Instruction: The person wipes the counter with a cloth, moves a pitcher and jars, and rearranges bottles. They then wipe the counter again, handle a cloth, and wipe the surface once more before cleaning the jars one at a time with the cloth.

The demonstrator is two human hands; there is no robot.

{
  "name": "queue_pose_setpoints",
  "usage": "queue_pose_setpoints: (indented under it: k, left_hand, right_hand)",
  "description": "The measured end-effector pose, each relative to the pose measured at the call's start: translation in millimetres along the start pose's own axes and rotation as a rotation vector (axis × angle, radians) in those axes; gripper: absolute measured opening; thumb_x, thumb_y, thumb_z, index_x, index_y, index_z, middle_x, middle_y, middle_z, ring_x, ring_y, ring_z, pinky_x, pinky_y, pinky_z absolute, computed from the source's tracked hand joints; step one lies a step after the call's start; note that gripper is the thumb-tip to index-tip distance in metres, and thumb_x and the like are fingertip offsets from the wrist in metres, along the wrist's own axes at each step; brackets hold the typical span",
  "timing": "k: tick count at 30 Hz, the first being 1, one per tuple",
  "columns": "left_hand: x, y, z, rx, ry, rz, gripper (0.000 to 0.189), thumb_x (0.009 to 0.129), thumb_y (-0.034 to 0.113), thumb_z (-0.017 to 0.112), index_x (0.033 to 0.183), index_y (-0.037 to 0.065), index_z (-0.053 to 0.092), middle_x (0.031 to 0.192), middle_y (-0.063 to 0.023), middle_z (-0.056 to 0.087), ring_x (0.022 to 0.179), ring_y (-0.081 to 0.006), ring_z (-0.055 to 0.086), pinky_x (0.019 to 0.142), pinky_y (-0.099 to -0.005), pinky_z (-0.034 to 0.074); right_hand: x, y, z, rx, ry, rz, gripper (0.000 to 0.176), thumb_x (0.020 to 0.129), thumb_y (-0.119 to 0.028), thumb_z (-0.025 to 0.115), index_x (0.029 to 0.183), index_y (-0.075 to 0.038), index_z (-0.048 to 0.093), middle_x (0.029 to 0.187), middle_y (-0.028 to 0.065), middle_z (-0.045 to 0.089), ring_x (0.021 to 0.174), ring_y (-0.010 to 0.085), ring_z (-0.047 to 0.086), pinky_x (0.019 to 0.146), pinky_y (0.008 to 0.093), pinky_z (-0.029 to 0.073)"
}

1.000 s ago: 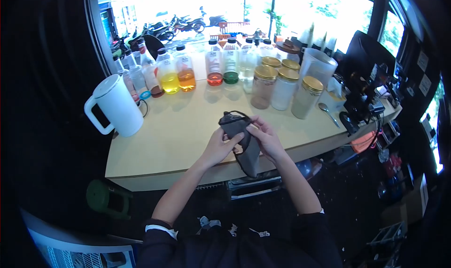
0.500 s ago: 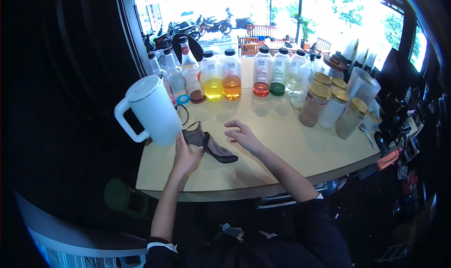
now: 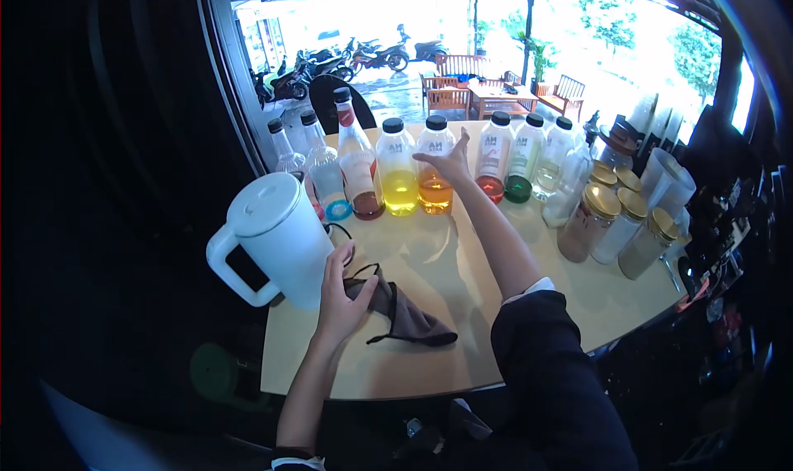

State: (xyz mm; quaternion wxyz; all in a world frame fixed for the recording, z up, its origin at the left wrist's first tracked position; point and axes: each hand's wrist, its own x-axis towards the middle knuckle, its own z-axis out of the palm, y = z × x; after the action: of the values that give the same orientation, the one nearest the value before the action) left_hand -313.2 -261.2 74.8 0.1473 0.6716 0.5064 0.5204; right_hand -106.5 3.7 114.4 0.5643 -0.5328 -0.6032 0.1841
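Note:
My right hand [image 3: 450, 161] stretches forward with thumb and fingers spread. It overlaps the upper part of a black-capped bottle holding orange liquid [image 3: 434, 194]. My left hand [image 3: 343, 299] is open beside a white lidded pitcher [image 3: 285, 244], its fingers raised at the pitcher's right side. Just right of that hand, a dark brown-grey cloth [image 3: 405, 314] with black edging and a thin loop lies crumpled on the table, its left end partly hidden by my thumb. A bottle of yellow liquid [image 3: 401, 192] stands left of the orange one.
Further left are a tall red-necked bottle [image 3: 357, 169] and clear bottles [image 3: 328, 178]. To the right stand bottles with red liquid [image 3: 491, 186] and green liquid [image 3: 519, 186], then gold-lidded jars [image 3: 588, 223]. The wooden tabletop [image 3: 330, 372] has a curved front edge.
My right hand has moved forward from above the table to the orange bottle, its fingers spreading wider. My left hand stays by the pitcher and cloth. The view has tilted up.

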Motion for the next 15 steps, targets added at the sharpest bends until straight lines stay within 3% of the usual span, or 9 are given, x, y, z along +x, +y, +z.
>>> queue_pose_setpoints:
  k: [1,2,4,5,10,13,15]
  left_hand:
    - [4,-2,1,-0.018,0.010,0.007,0.059,0.078,0.012,0.069,0.130,0.004,0.042,0.126,-0.0129,0.047,0.117,-0.0256,0.048,0.096,-0.0390,0.040]
    - [9,-2,1,-0.016,0.002,0.007,0.059,0.078,0.012,0.069,0.130,0.004,0.042,0.126,-0.0129,0.047,0.117,-0.0256,0.048,0.096,-0.0390,0.040]
    - [19,1,4,-0.005,-0.004,0.007,0.060,0.078,0.011,0.069,0.131,0.006,0.041,0.126,-0.0123,0.047,0.116,-0.0255,0.049,0.094,-0.0393,0.041]
    - [26,3,7,0.018,-0.006,0.025,0.060,0.079,0.011,0.068,0.131,0.007,0.041,0.124,-0.0118,0.048,0.114,-0.0254,0.050,0.092,-0.0395,0.043]
    - [75,10,40,-0.020,0.009,0.116,0.059,0.080,0.013,0.067,0.132,0.005,0.040,0.121,-0.0126,0.049,0.111,-0.0264,0.052,0.091,-0.0391,0.043]
    - [117,17,59,-0.013,0.030,0.165,0.059,0.080,0.015,0.066,0.131,0.003,0.040,0.120,-0.0151,0.049,0.114,-0.0287,0.049,0.094,-0.0388,0.041]
    - [149,7,72,0.168,0.140,0.326,0.062,0.080,0.016,0.066,0.133,0.002,0.037,0.123,-0.0186,0.045,0.119,-0.0323,0.045,0.100,-0.0391,0.038]
  right_hand:
    - [3,8,4,0.069,-0.018,-0.013,0.118,0.054,-0.039,0.088,0.138,0.001,0.016,0.132,0.0299,0.038,0.123,0.0378,0.042,0.102,0.0421,0.037]
    - [6,17,6,0.070,-0.013,-0.006,0.118,0.054,-0.039,0.088,0.138,0.001,0.016,0.132,0.0299,0.038,0.123,0.0378,0.042,0.102,0.0421,0.037]
    - [7,27,4,0.099,-0.070,-0.059,0.107,0.054,-0.039,0.088,0.133,-0.001,0.026,0.118,0.0254,0.054,0.110,0.0357,0.055,0.093,0.0417,0.045]
    - [6,30,6,0.043,0.002,-0.112,0.099,0.055,-0.039,0.088,0.128,-0.001,0.034,0.107,0.0222,0.061,0.101,0.0335,0.061,0.087,0.0412,0.049]
    - [-16,12,-35,0.048,-0.124,-0.165,0.094,0.056,-0.034,0.087,0.127,-0.001,0.035,0.114,0.0279,0.054,0.107,0.0397,0.055,0.090,0.0449,0.045]
    - [-32,20,-65,-0.042,-0.127,-0.332,0.100,0.056,-0.039,0.086,0.130,0.004,0.034,0.111,0.0231,0.058,0.103,0.0319,0.060,0.087,0.0399,0.048]
    - [-48,14,-97,-0.086,-0.135,-0.297,0.100,0.056,-0.039,0.086,0.130,0.004,0.034,0.111,0.0228,0.058,0.103,0.0317,0.060,0.087,0.0398,0.048]
